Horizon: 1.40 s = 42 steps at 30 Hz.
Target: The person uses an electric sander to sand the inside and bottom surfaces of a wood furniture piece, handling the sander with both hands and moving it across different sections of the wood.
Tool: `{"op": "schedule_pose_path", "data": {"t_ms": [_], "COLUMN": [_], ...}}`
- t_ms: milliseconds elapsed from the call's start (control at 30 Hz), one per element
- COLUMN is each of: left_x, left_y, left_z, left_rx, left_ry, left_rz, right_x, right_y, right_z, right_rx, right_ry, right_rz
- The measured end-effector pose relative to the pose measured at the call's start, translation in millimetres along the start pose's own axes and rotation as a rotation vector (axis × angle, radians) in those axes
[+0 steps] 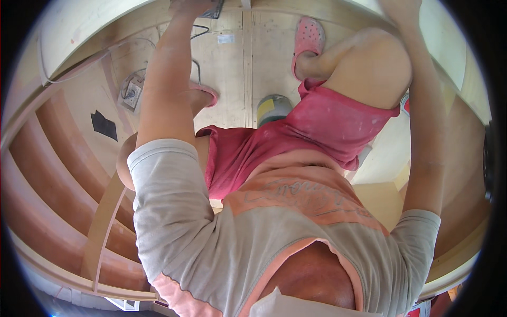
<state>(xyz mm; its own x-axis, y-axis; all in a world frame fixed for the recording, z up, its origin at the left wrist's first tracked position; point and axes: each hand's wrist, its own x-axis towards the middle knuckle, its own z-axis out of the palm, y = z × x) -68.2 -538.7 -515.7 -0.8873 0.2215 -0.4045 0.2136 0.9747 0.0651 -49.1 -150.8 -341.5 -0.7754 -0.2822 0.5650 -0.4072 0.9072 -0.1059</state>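
My left hand [191, 5] is at the top edge, mostly cut off and a little blurred. A dark grey flat-edged object [213, 9] shows right beside it, also cut by the frame. Whether the fingers close on it is hidden. At the upper right, my right hand [404, 9] lies against or just in front of a curved white panel [441, 42]. Its fingers run out of the picture, so their pose does not show. Both arms stretch forward past my bent knees.
On the wooden floor [227, 74] lie a grey box-shaped device [132, 95] with a dial, a thin cable [199, 67] and a black scrap [104, 126]. A grey-green container [273, 108] stands between my legs. Curved wooden ribs [63, 153] rise at left; a curved wall [462, 153] closes the right.
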Motion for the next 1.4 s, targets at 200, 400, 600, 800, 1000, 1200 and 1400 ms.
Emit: {"op": "schedule_pose_path", "data": {"t_ms": [200, 400, 600, 800, 1000, 1200, 1400], "left_x": [-7, -31, -11, 7, -20, -88, -152], "left_y": [-63, -93, -97, -60, -13, 11, 24], "left_z": [25, 8, 19, 21, 5, 39, 71], "left_rx": [-0.085, -0.17, -0.149, -0.147, -0.322, -0.477, -1.283], "left_ry": [-0.083, -0.036, 0.067, 0.043, 0.046, 0.204, 0.101], "left_rz": [-0.44, -0.571, -0.336, -0.204, -0.169, -0.549, -0.903], "right_x": [-3, 0, 4, 2, 3, 3, 0], "right_y": [5, -3, -3, -4, -2, -10, 18], "right_z": [-5, -6, -4, -4, -9, -13, 0], "right_rx": [-0.013, -0.011, 0.025, 0.014, 0.02, 0.007, -0.116], "right_ry": [-0.02, -0.059, -0.015, -0.047, -0.042, -0.067, -0.124], "right_rz": [0.017, 0.014, -0.018, 0.042, 0.013, 0.078, 0.149]}}
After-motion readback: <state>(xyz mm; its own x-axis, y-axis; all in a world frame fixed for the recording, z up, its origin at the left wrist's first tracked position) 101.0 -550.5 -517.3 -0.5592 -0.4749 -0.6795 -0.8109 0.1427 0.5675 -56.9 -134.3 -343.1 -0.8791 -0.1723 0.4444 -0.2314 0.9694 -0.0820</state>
